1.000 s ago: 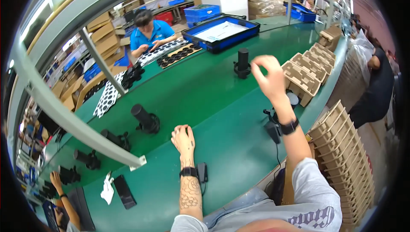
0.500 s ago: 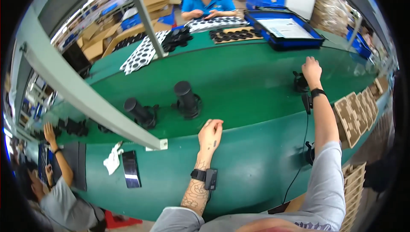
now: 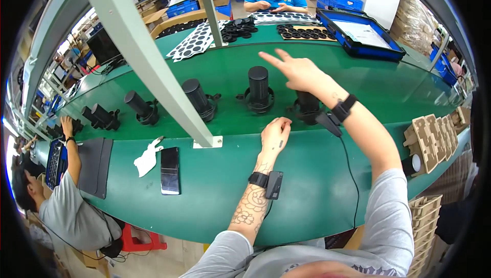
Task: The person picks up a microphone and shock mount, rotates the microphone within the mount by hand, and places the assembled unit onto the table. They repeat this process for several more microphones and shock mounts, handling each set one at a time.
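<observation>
My right hand [image 3: 303, 75] reaches over the green belt, fingers stretched out and apart, holding nothing. Directly beneath it stands a black cylindrical unit with a flanged base [image 3: 308, 108], its top partly hidden by the hand. Just left of that, a second black cylindrical unit [image 3: 258, 89] stands upright. My left hand [image 3: 276, 132] rests at the near edge of the belt with its fingers curled in, and nothing shows in it. Farther left along the belt are more such units, among them a tilted-looking one [image 3: 198, 99] beside the post.
A pale metal post [image 3: 148, 58] is fixed to the table at left. A phone [image 3: 170, 170] and a white cloth [image 3: 147, 160] lie there. Cardboard trays [image 3: 427, 142] stand at right. A blue-black bin [image 3: 360, 35] sits across the belt. One co-worker sits opposite, others at left.
My right hand has swung left from the far right and opened its fingers. The black units appear farther right in the picture, and the view has shifted. My left hand stays curled at the belt edge.
</observation>
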